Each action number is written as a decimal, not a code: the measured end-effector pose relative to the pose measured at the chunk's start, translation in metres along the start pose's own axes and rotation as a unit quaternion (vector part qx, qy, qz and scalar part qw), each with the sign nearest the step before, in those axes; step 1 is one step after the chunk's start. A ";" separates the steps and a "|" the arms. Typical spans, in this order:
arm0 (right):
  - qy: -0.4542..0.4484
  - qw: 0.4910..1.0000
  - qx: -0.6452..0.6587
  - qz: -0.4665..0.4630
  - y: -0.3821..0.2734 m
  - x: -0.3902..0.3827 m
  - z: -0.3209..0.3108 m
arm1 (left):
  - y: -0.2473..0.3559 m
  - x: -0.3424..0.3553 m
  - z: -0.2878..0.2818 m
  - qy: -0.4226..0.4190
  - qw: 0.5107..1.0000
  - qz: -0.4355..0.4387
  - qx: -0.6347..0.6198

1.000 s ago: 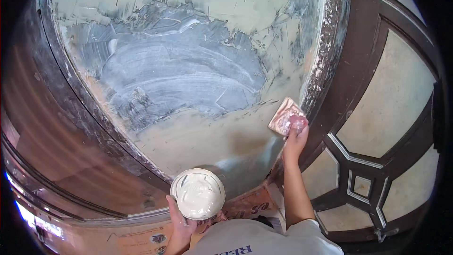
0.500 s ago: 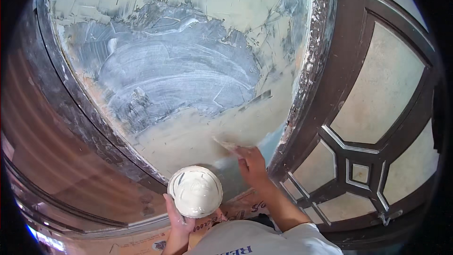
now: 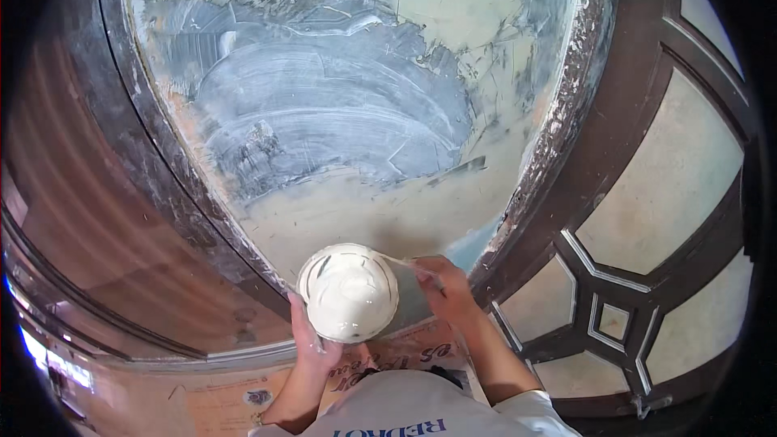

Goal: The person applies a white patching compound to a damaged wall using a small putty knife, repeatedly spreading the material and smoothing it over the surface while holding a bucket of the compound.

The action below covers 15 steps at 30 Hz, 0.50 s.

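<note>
A round bowl of creamy white filler rests in my left hand, whose fingers wrap its near left side and underside. Pinched in my right hand is a thin, flat scraper. Its far end meets the bowl's upper right rim, and the grip is mostly hidden by my fingers. White smears mark the fingers of both hands. Beyond the bowl rises a pale panel with a large blue-grey patch streaked with white strokes.
A rough, paint-flecked frame edge bounds the panel on the right, and a dark frame edge on the left. At the right is a brown panelled door with a metal handle. Printed cardboard lies below my arms.
My right hand has brought the scraper from the pale panel to the bowl's rim. The bowl has moved slightly up and right, and the whole view has shifted.
</note>
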State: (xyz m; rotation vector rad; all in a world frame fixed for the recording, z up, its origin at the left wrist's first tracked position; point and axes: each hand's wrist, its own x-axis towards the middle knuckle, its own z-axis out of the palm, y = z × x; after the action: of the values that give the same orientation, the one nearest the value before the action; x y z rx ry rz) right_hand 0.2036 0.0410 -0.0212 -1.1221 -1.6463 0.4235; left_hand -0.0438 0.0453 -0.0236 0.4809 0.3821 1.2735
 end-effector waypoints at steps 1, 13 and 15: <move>-0.004 1.000 0.003 0.000 0.006 -0.001 -0.004 | 0.000 0.000 0.006 -0.004 0.999 0.019 0.028; 0.050 0.990 0.124 0.046 -0.006 0.039 -0.072 | -0.036 0.008 0.026 0.028 0.999 0.039 0.015; -0.033 0.995 0.056 0.080 -0.021 0.052 -0.076 | -0.042 0.006 0.035 0.033 0.999 0.038 0.020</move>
State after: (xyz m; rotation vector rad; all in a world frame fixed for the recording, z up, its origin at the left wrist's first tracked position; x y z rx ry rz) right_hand 0.2611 0.0552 0.0527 -1.1703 -1.5748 0.6532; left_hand 0.0103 0.0377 -0.0172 0.4919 0.4487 1.3607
